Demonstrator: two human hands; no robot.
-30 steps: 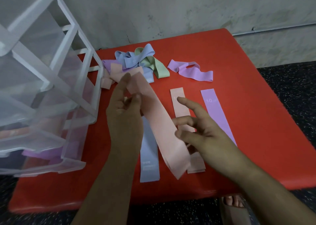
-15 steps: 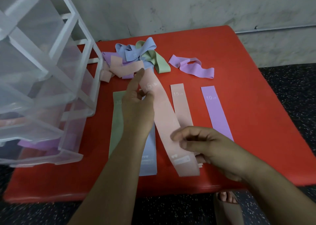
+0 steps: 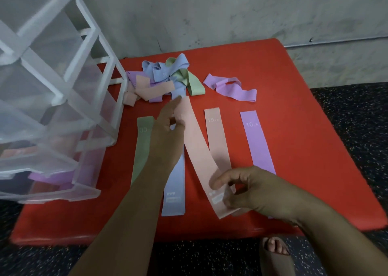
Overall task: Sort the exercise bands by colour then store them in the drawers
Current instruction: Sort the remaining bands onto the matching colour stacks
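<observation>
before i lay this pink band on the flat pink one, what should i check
1. Held pink band gripped at both ends, left hand at the top, right hand at the bottom: ok.
2. Held pink band untwisted: ok.
3. Lined up with the flat pink band: not ok, it slants across it.
4. Colours match: ok.
5. Weight marking matches the flat one's 15: cannot tell.
</observation>
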